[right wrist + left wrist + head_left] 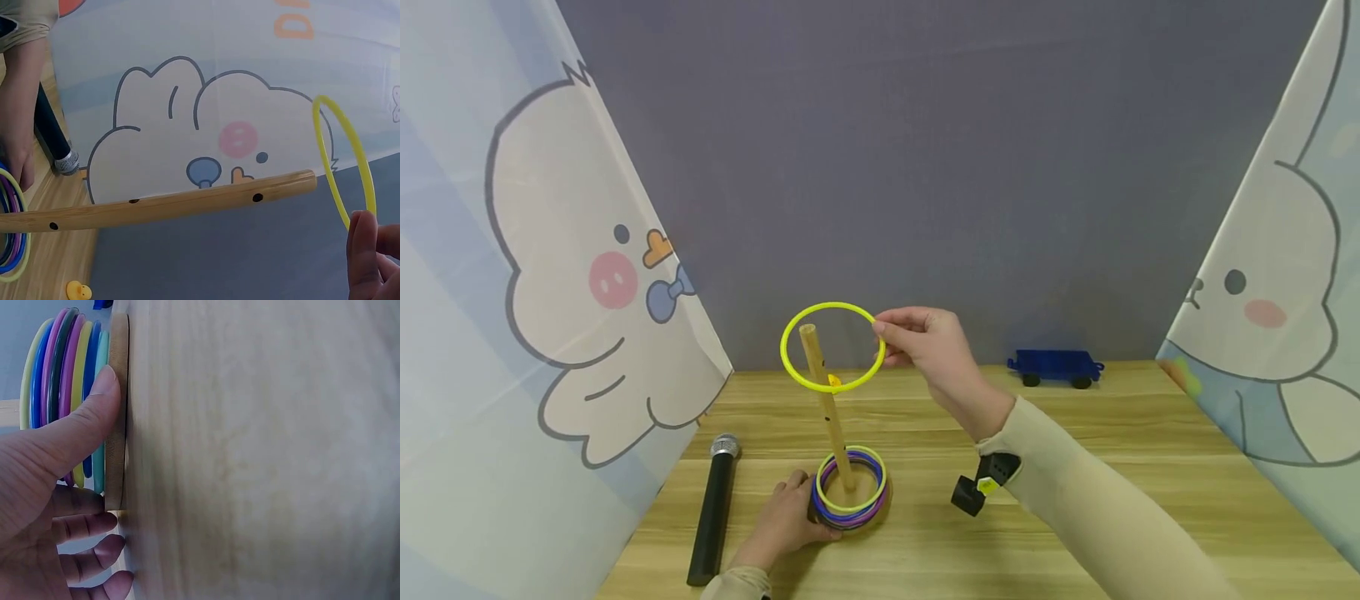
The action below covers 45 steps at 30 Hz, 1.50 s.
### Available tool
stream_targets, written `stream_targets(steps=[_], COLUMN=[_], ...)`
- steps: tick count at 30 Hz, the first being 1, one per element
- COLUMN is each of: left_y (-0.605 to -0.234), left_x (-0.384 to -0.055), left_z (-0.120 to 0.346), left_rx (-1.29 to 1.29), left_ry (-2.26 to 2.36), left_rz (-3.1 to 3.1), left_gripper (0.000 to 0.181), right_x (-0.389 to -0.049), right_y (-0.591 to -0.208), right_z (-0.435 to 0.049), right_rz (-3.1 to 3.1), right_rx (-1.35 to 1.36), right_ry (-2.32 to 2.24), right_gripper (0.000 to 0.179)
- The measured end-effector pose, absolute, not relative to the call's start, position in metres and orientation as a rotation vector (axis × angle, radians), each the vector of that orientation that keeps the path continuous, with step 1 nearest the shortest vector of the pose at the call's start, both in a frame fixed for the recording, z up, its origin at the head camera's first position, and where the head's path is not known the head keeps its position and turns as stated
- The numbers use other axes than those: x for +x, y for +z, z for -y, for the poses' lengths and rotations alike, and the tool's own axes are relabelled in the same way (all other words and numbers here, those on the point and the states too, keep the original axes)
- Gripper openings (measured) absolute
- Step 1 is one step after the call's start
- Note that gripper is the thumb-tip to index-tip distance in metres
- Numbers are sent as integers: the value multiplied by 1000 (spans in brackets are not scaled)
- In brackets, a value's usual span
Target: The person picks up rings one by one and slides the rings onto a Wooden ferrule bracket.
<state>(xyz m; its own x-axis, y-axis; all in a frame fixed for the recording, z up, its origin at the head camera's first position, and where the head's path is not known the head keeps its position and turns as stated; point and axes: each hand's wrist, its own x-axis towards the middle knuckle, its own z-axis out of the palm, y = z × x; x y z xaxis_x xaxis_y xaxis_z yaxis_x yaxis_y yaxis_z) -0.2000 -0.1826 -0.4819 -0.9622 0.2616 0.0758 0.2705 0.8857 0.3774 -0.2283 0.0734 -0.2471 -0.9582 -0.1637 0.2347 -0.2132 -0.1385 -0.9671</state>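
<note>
My right hand (934,350) pinches a yellow ring (361,153) between thumb and fingers. The ring hangs just beyond the top end of an upright wooden peg (162,209), apart from it in the right wrist view. Low on the peg lies a stack of several coloured rings (65,369), with a pale yellow one on top. Beneath the stack is the peg's round wooden base (117,456). My left hand (786,517) grips this base at its edge, thumb on one side and index finger on another; the other fingers are loosely bent by the tabletop.
A black microphone (711,517) with a silver head lies left of the left hand. At the back right stands a blue toy wagon (1056,365). A small yellow duck (79,290) sits behind the peg. Grey and cartoon-printed cloth walls (962,167) enclose the wooden table (970,550).
</note>
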Motion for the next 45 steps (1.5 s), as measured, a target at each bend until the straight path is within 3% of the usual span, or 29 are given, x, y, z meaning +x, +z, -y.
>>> stream_targets(steps=[13, 37, 45], left_y=[-482, -485, -482], left_x=[-201, -202, -200], left_z=[182, 183, 182], left_rx=[-431, -430, -424], left_ry=[-614, -599, -604], left_rz=[3013, 3022, 3012], left_gripper=[96, 96, 91], right_x=[-237, -239, -237], right_y=[-282, -434, -454], right_z=[-66, -66, -59], right_rz=[2172, 2353, 2349], right_rx=[323, 190, 207], right_ry=[2315, 2334, 2273], right_gripper=[19, 23, 18])
